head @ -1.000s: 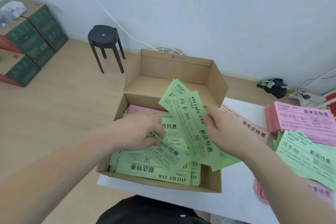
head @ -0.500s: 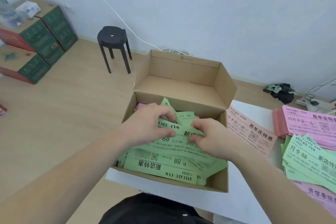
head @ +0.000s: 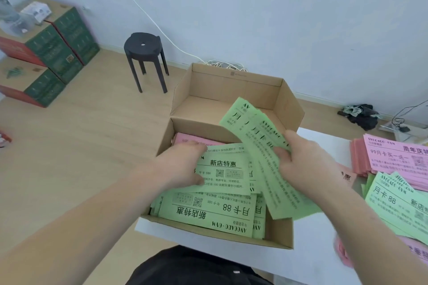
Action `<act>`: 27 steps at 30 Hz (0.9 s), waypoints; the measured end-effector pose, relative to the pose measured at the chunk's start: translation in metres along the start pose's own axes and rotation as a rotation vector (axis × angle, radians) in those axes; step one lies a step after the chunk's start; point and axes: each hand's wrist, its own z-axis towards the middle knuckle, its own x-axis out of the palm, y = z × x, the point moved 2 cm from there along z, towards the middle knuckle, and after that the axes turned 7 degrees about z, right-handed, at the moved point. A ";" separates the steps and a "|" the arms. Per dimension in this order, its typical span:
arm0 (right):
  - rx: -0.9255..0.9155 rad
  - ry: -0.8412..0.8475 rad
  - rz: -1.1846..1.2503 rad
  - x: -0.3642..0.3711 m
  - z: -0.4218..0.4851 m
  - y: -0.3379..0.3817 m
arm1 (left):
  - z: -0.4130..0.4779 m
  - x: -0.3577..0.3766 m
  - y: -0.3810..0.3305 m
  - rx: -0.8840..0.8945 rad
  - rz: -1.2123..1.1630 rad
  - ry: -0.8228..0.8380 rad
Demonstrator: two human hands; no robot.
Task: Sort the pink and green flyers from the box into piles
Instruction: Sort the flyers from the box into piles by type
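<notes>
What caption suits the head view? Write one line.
Right hand holds a fan of green flyers above the box; left hand grips another flyer inside it.

Pink flyer (head: 185,139) in the box (head: 279,235): largely covered by green flyers (head: 213,213) and the left hand (head: 183,166). Pink pile (head: 393,155) and green pile (head: 398,201): cut off at the right edge. Pink sheets (head: 342,252), lower right: blurred. Fine print: illegible.

light: bright, soft, even all over | shadows: pale and fuzzy | blur: pink flyers (head: 345,254) at bottom right are smeared | edges: stacked boxes (head: 53,53) at left lean and stretch
</notes>
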 end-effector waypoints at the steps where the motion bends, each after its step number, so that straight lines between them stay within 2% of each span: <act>1: 0.007 -0.013 0.003 -0.007 0.001 -0.003 | 0.002 0.005 0.000 0.008 0.024 0.035; 6: 0.026 -0.013 0.015 -0.009 0.000 -0.009 | 0.007 0.008 -0.001 0.026 0.082 -0.030; 9: 0.032 -0.014 0.049 -0.005 -0.003 -0.010 | 0.000 0.009 0.004 0.035 0.004 -0.136; 14: 0.000 -0.033 0.056 -0.008 -0.004 -0.008 | -0.021 -0.007 0.014 0.043 -0.279 -0.261; 18: 0.007 -0.074 0.098 -0.016 -0.004 -0.010 | -0.039 -0.012 0.021 -0.131 -0.801 -0.162; 20: 0.004 -0.082 0.094 -0.019 -0.004 -0.010 | -0.050 -0.012 0.021 -0.132 -0.942 -0.126; 22: -0.003 -0.068 0.127 -0.019 -0.004 -0.008 | -0.058 -0.008 0.017 -0.124 -0.941 -0.111; 24: 0.002 -0.026 0.186 -0.016 -0.006 -0.004 | -0.060 -0.002 0.018 -0.131 -0.828 -0.134; 27: 0.004 0.019 0.226 -0.012 -0.009 0.000 | -0.060 0.000 0.027 -0.160 -0.582 -0.273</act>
